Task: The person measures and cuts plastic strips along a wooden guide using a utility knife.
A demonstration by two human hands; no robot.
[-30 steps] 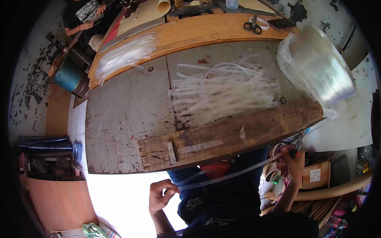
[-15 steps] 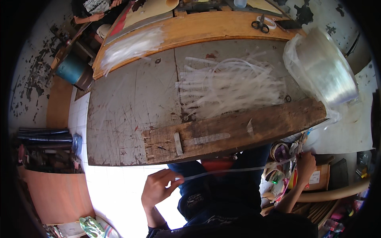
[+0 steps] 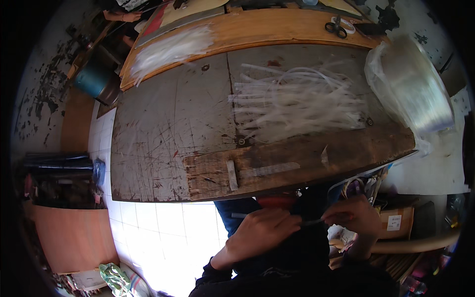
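A clear plastic tube [image 3: 239,215] passes through my closed left hand [image 3: 267,228], its free end poking out on the left side. My right hand [image 3: 355,216] is closed close by, with a short stretch of tube between the two hands in front of my lap. Something reddish shows among the right fingers, too unclear to name. Beyond the hands, a dark wooden plank [image 3: 297,161] lies along the table's near edge, with a small pale strip [image 3: 232,175] fixed across it. Behind the plank lies a loose pile of cut clear tubes [image 3: 302,101].
A big spool of clear tubing [image 3: 420,84] stands at the table's right. On the wooden board [image 3: 267,32] at the back lie another tube bundle [image 3: 173,49], scissors [image 3: 336,28] and a tape roll [image 3: 348,25]. A cardboard box [image 3: 398,222] sits lower right. Another person's hand [image 3: 129,17] shows top left.
My hands have come together: the left moved right and the right moved left, so the tube stretched between them is now much shorter. The view has shifted slightly.
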